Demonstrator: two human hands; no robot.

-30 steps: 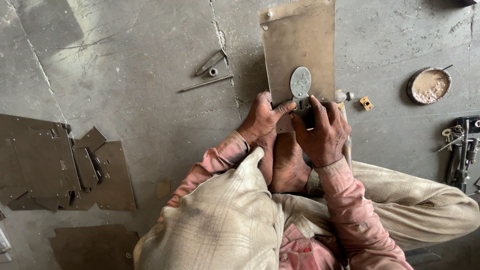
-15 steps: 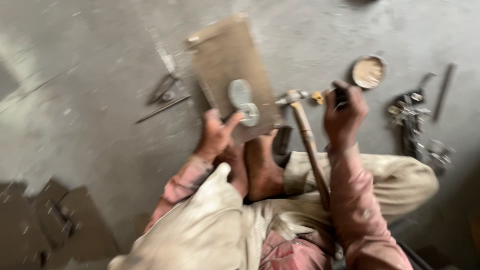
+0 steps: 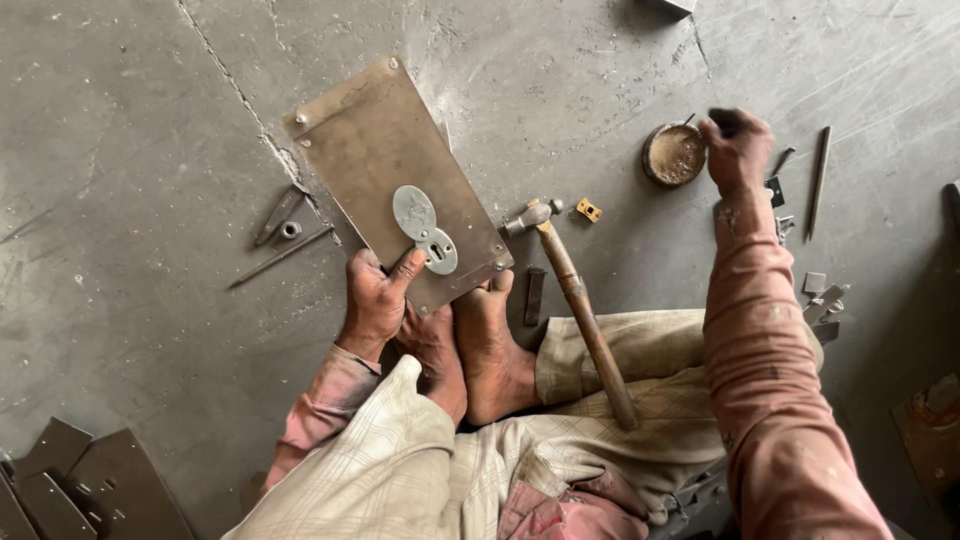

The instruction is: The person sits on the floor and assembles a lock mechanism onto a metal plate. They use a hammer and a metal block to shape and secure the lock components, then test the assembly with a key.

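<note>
A rectangular brown metal plate (image 3: 370, 150) lies tilted on the concrete floor. On it sits a grey keyhole-shaped cover (image 3: 424, 228). My left hand (image 3: 375, 300) grips the plate's near edge, thumb tip against the cover. My bare feet (image 3: 490, 345) rest at the same edge. My right hand (image 3: 738, 150) is stretched out to the right, fingers bunched on a small dark piece beside a small round dish (image 3: 672, 155) of pale stuff. A wooden-handled hammer (image 3: 580, 300) lies free, handle across my trouser leg, head by the plate's corner.
A small brass piece (image 3: 588, 210) and a short dark bar (image 3: 534, 296) lie near the hammer head. Thin rods and a nut (image 3: 290, 230) lie left of the plate. Cut metal sheets (image 3: 80, 480) sit at lower left. A long pin (image 3: 819, 180) and scraps (image 3: 815, 290) lie at right.
My right hand has left the plate and reached right to the dish. The hammer now lies free across my leg. My left hand stays on the plate and cover.
</note>
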